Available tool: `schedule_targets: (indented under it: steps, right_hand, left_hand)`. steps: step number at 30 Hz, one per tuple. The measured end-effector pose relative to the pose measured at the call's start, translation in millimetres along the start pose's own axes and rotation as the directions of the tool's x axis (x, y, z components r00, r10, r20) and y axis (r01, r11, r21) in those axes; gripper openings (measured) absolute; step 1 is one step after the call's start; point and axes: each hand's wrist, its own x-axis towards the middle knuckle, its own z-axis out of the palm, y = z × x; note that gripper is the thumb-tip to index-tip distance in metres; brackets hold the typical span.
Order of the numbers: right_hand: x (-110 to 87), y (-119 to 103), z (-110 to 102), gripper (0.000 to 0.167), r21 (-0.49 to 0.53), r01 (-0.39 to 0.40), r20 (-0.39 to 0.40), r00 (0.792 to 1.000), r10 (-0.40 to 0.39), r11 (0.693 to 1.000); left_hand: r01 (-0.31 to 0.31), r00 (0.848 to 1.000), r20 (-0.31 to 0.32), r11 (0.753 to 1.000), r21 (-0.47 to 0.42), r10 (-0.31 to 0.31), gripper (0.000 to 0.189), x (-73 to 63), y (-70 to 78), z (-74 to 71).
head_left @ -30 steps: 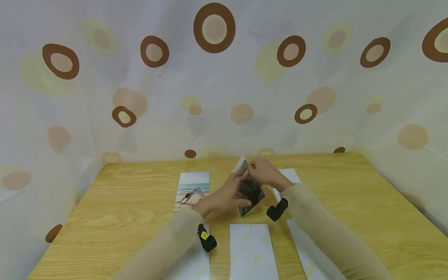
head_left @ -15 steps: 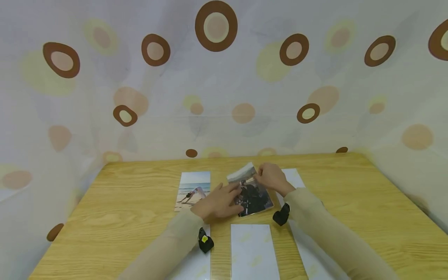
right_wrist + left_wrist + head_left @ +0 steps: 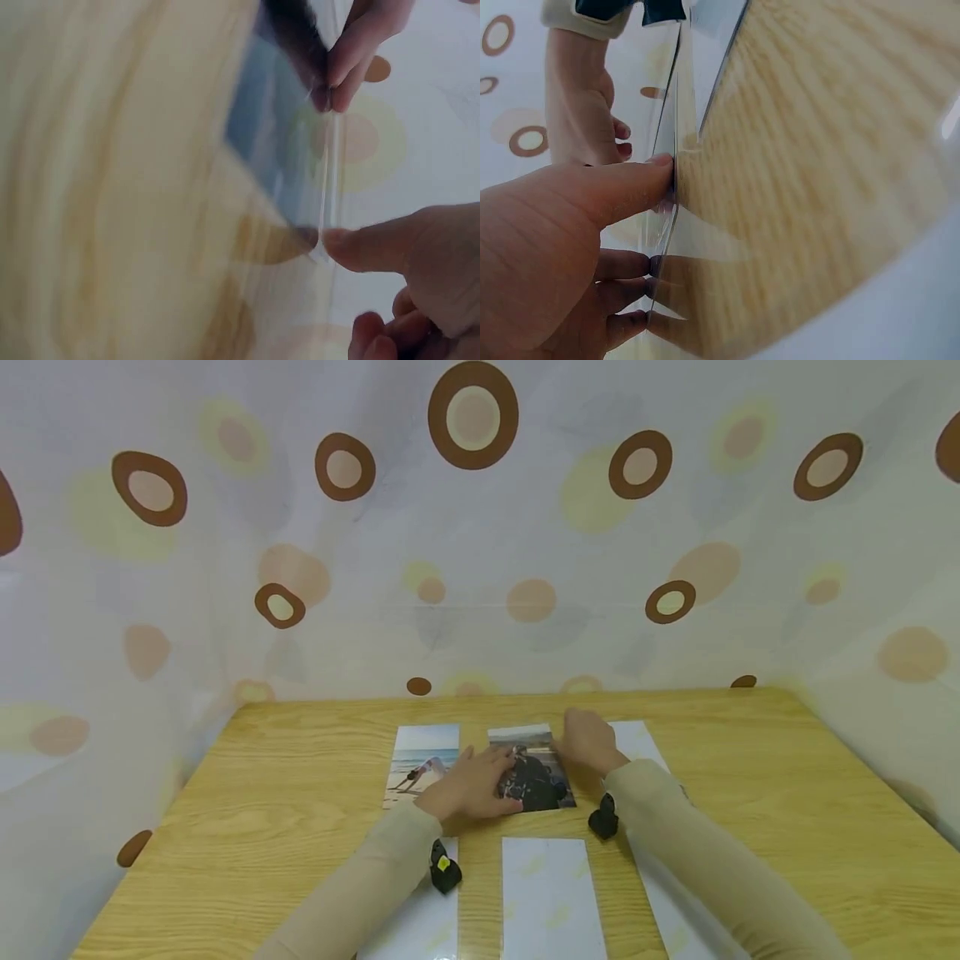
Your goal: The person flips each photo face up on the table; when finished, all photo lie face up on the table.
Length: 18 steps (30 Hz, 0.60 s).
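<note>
Glossy, reflective wood-grain tabletop [image 3: 247, 827], smooth paper-like dark photo [image 3: 534, 781], similarly smooth beach photo [image 3: 426, 750], shiny white sheets [image 3: 553, 902] mirroring spots of the backdrop [image 3: 480, 543], that backdrop lightly creased, cloth or thin plastic, hard to tell, matt cloth sleeves [image 3: 360, 881], black plastic-looking wrist cameras [image 3: 603, 822]

Dark photo [image 3: 538, 778] now flat and straighter on the table [image 3: 247, 827].

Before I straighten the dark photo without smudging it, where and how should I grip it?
Probably pinch the dark photo by its lower right corner, from the right. It looks thin and flat on the table; the left hand covers part of its left side, but that corner is free.
</note>
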Motion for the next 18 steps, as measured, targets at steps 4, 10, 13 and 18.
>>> schedule_targets:
  steps: [4, 10, 13, 18]
  right_hand:
    - [0.0, 11, -6, 0.032, -0.006, 0.003, 0.006, 1.0, -0.003, 1.0]
    - [-4.2, 41, -18, 0.024, 0.01, -0.007, 0.016, 1.0, 0.007, 1.0]
    - [-7.2, 54, -21, 0.022, 0.032, -0.015, 0.024, 1.0, 0.014, 0.999]
    - [-11.6, 72, -25, 0.03, 0.041, -0.004, 0.051, 0.999, 0.002, 0.999]
  left_hand:
    - [0.007, 1.0, 0.014, 0.999, -0.036, -0.006, 0.073, 0.9, -0.7, -0.5]
    - [-0.019, 1.0, -0.025, 1.0, -0.022, 0.019, 0.066, 7.8, 3.6, 1.1]
    - [-0.058, 0.998, -0.033, 0.998, 0.032, 0.059, 0.064, 12.7, 14.3, 1.0]
    - [-0.086, 0.996, -0.024, 0.995, 0.055, 0.087, 0.061, 29.5, 37.6, 0.3]
